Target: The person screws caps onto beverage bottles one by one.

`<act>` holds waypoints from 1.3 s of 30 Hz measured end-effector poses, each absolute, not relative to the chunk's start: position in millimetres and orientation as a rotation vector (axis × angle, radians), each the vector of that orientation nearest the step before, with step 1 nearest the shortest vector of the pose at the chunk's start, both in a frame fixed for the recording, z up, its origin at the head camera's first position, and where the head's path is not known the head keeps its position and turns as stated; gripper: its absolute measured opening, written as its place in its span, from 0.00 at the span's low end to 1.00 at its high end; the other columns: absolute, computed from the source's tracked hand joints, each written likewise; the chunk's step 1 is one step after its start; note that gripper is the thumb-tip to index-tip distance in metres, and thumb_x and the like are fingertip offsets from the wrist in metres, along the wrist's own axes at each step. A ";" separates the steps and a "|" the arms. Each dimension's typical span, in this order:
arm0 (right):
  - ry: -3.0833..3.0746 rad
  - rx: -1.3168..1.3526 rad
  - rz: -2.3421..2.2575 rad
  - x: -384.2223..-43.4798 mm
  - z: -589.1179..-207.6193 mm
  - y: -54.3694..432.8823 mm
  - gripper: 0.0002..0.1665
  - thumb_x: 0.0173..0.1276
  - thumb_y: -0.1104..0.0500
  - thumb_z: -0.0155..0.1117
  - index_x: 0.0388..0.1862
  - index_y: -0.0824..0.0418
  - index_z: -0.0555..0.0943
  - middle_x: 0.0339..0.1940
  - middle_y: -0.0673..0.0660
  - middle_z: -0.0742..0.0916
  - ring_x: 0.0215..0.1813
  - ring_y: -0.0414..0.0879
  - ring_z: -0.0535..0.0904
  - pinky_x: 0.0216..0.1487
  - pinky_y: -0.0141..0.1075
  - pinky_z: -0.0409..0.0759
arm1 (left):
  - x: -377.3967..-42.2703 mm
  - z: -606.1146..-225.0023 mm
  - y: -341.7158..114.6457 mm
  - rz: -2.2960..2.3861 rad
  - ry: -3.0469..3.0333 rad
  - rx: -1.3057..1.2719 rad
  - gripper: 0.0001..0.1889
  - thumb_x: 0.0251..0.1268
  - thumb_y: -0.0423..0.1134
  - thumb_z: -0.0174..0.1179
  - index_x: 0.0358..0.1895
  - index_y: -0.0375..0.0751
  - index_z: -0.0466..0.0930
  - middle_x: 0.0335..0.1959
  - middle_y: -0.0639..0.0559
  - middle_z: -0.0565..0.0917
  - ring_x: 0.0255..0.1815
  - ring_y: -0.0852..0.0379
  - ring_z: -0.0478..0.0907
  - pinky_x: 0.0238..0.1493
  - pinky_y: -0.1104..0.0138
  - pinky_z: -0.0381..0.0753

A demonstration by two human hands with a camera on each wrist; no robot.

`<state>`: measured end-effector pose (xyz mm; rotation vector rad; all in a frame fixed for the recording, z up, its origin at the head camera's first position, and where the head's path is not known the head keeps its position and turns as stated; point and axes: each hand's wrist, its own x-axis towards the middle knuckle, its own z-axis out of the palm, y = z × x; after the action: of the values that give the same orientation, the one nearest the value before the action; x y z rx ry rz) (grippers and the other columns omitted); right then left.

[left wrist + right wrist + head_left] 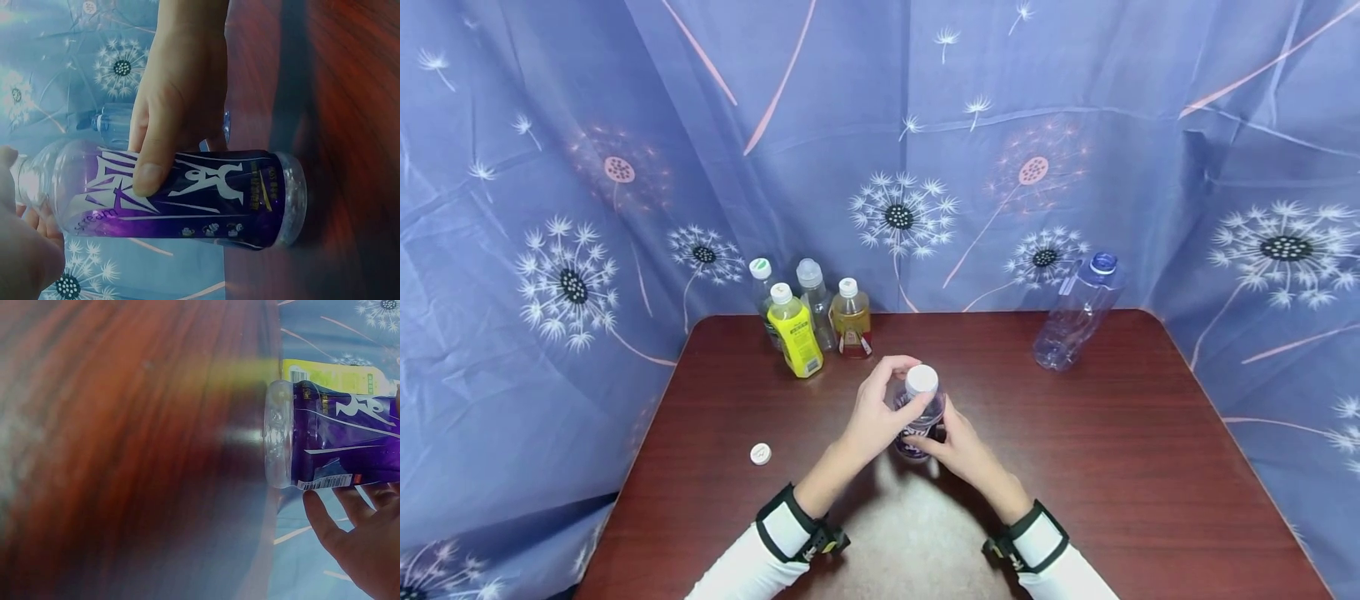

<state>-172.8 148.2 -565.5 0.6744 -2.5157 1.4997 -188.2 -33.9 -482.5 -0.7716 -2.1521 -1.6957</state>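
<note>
A clear plastic bottle (917, 446) with a purple label (237, 194) stands upright near the middle of the table. On its top sits a white cap (922, 379). My left hand (880, 412) has thumb and fingers curled round the cap and neck. Lower down, my right hand (962, 450) holds the body, its thumb pressed on the label. From the right wrist, fingers of my right hand (369, 544) show along the label's barcode side. The left hand's fingertips behind the neck are partly hidden.
A loose white cap (761, 454) lies left on the table (1112, 467). At the back left stand a yellow-labelled bottle (797, 337), a bottle of amber liquid (852, 321) and two clear bottles. A capless bluish bottle (1071, 317) stands at the back right, before a blue curtain (820, 67).
</note>
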 end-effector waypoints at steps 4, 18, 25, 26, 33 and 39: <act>-2.515 0.675 1.510 -171.4 -565.4 147.4 0.47 0.62 0.60 0.80 0.74 0.67 0.64 0.61 0.66 0.85 0.61 0.57 0.82 0.62 0.54 0.81 | -186.8 -483.9 -34.4 -1.689 -2.149 -0.766 0.31 0.59 0.34 0.75 0.67 0.40 0.75 0.52 0.47 0.86 0.52 0.51 0.82 0.57 0.55 0.81; -2.478 0.696 1.462 -172.0 -567.4 147.6 0.47 0.61 0.61 0.80 0.73 0.67 0.65 0.61 0.66 0.84 0.61 0.58 0.82 0.63 0.53 0.81 | -186.2 -485.1 -29.1 -1.654 -2.125 -0.746 0.29 0.59 0.36 0.77 0.64 0.43 0.77 0.50 0.48 0.85 0.50 0.52 0.81 0.55 0.56 0.82; -2.486 0.701 1.461 -170.9 -568.5 148.0 0.46 0.61 0.61 0.80 0.72 0.68 0.66 0.59 0.65 0.85 0.59 0.55 0.83 0.60 0.50 0.83 | -186.2 -485.0 -30.5 -1.654 -2.102 -0.774 0.21 0.62 0.33 0.71 0.59 0.39 0.81 0.50 0.47 0.85 0.49 0.52 0.81 0.54 0.58 0.82; -2.487 0.698 1.468 -170.9 -568.1 147.8 0.45 0.61 0.61 0.80 0.72 0.68 0.66 0.58 0.64 0.86 0.59 0.55 0.83 0.60 0.50 0.83 | -186.9 -485.3 -30.7 -1.643 -2.100 -0.781 0.22 0.61 0.33 0.71 0.60 0.39 0.81 0.50 0.47 0.85 0.49 0.52 0.81 0.54 0.58 0.82; -2.484 0.691 1.471 -172.0 -566.4 146.5 0.45 0.61 0.61 0.80 0.72 0.66 0.66 0.58 0.63 0.86 0.59 0.54 0.84 0.60 0.49 0.83 | -189.2 -486.1 -28.8 -1.686 -2.099 -0.742 0.23 0.60 0.36 0.75 0.57 0.40 0.78 0.48 0.48 0.85 0.48 0.53 0.81 0.52 0.55 0.82; -2.474 0.703 1.468 -172.5 -567.3 146.8 0.45 0.61 0.62 0.81 0.72 0.66 0.67 0.57 0.63 0.86 0.58 0.54 0.83 0.60 0.48 0.83 | -189.1 -486.8 -29.6 -1.658 -2.098 -0.780 0.23 0.61 0.34 0.73 0.60 0.41 0.81 0.51 0.48 0.85 0.48 0.54 0.82 0.52 0.59 0.83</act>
<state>-172.5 146.8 -567.3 0.7032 -2.4737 1.4680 -189.1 -29.6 -486.8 -0.7801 -2.0975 -1.6582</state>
